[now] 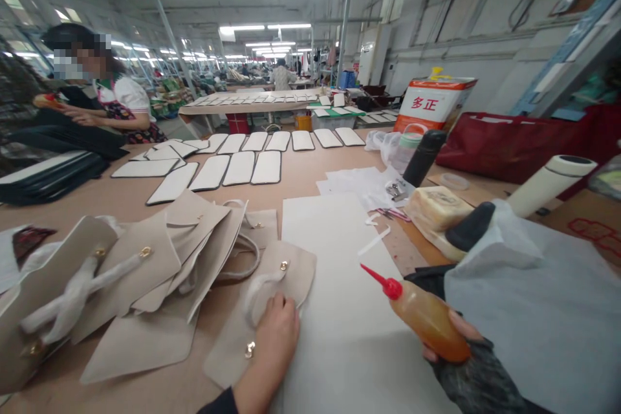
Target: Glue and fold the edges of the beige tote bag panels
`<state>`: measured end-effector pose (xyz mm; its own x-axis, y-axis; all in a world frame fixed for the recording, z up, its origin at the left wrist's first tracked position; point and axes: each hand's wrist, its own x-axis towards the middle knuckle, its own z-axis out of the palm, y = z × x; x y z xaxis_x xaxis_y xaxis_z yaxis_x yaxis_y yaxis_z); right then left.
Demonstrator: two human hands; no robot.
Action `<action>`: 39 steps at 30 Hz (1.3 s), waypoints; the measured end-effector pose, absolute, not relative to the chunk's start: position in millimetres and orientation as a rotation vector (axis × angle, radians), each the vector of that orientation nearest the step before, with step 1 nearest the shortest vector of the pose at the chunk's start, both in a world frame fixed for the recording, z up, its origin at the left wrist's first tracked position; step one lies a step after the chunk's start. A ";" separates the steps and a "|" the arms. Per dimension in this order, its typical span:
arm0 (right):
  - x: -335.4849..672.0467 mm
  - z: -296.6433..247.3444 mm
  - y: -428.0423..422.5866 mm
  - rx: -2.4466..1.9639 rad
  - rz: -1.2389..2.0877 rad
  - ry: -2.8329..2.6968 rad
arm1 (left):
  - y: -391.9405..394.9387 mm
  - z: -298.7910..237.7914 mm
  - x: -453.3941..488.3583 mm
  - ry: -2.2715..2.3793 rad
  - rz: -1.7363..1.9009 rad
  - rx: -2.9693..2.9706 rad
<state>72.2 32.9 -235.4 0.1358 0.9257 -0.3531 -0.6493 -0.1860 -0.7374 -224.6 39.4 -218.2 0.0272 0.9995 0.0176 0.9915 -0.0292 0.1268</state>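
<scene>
In the head view my left hand (280, 326) has its fingers curled onto a beige bag panel (303, 265). That panel has gold-coloured fittings and a wrapped strap handle (253, 301) looping beside my fingers. My right hand (463, 326) is closed around a translucent squeeze bottle (427, 317) of amber liquid, which looks like glue. Its red pointed nozzle aims up and left over a pale sheet (334, 239) on the table. Left of my left hand lies an overlapping pile of similar beige panels (160, 272) with handles.
White dark-edged pieces (240, 168) lie in rows across the table (310, 174). To the right stand a black bottle (424, 158), a white flask (550, 184), a wrapped yellowish block (439, 207) and a large can (434, 103). A co-worker (114, 97) works at far left.
</scene>
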 end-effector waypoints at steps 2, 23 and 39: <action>66.0 -236.3 27.4 -1.058 1.468 -0.407 | 47.5 -216.4 -234.4 2.042 0.208 2.119; 63.1 -208.9 12.6 -0.621 1.794 -0.010 | 31.9 -92.9 -256.3 1.548 -0.023 2.266; 47.1 -199.6 1.7 -1.083 1.242 -0.208 | 12.9 -206.2 -250.1 1.807 0.041 2.079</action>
